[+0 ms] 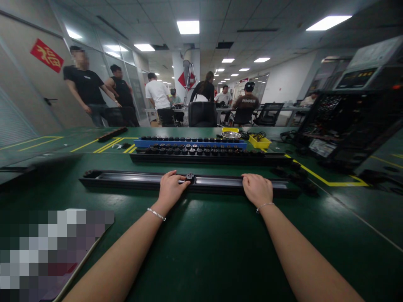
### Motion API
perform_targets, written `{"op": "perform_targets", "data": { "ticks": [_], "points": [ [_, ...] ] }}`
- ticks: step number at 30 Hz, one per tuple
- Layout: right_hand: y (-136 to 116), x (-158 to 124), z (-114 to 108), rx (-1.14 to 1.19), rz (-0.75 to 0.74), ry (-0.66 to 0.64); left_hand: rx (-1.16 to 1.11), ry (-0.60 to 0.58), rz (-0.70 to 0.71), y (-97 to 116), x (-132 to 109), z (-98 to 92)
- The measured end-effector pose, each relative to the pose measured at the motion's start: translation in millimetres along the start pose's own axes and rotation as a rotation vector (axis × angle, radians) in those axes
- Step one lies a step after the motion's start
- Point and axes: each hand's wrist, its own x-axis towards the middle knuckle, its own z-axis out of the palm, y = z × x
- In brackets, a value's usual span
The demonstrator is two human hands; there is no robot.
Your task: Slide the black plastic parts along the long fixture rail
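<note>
A long black rail [220,183] with a shiny metal channel lies crosswise on the green table in front of me. One small black socket module [189,177] sits in the channel near its middle. My left hand [171,185] is closed at the module's left side, thumb and fingertips against it; the exact grip is partly hidden. Farther right, my right hand [258,188] is closed over the same rail, its fingers curled onto the far edge. Behind this rail stands another black rail [201,158], with a row of black modules along it.
A blue strip [189,143] carries more black modules farther back. Beyond it are a yellow tray [260,141] and a metal bowl [231,135]. An opened computer case [333,121] stands at the right. A blurred flat item [56,251] lies front left. Several people are in the background.
</note>
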Motion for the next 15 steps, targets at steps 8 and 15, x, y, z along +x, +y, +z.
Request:
{"op": "perform_targets", "data": {
  "ticks": [8,15],
  "points": [
    [-1.1,0.0,-2.6,0.0,0.004,-0.023,0.005,-0.005,0.033,1.1,-0.9,-1.0],
    [-1.8,-0.4,-3.2,-0.026,0.009,-0.028,0.004,-0.018,0.038,1.4,-1.3,-0.9]
  ]
}}
